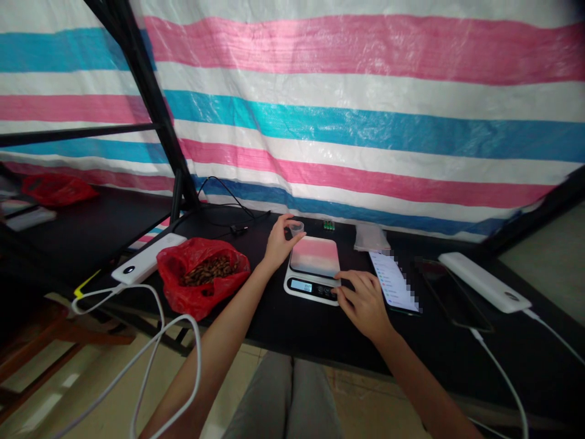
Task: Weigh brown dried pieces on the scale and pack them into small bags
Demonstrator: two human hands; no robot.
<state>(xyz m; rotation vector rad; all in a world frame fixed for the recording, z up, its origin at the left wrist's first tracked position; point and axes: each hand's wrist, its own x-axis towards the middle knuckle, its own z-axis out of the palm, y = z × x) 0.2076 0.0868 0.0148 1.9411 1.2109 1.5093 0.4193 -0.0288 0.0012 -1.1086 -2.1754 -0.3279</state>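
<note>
From where I stand, I see a person seated at a black table, both bare hands out over a white kitchen scale set about midway along it. The left hand is partly closed, thumb and fingers curved around a small clear cup just by the scale's far left corner, towards the table's back edge; I can't tell whether the cup's base touches anything. The right hand is half open, fingers loosely bent and grasping nothing, its thumb and forefinger at the right end of the scale's control panel. The lit display shows small digits that look like zeros.

Left of the scale, by the table's near edge, a red plastic bag sits open on a heap of brown pieces. Beside it, nearer the table's left edge, lies a white power bank with a pale cable. A small green item rests by the back edge, with a clear plastic packet to its right. On the table's right side lie a bright-screened phone, a dark phone and another white block. A striped sheet hangs behind the back edge.
</note>
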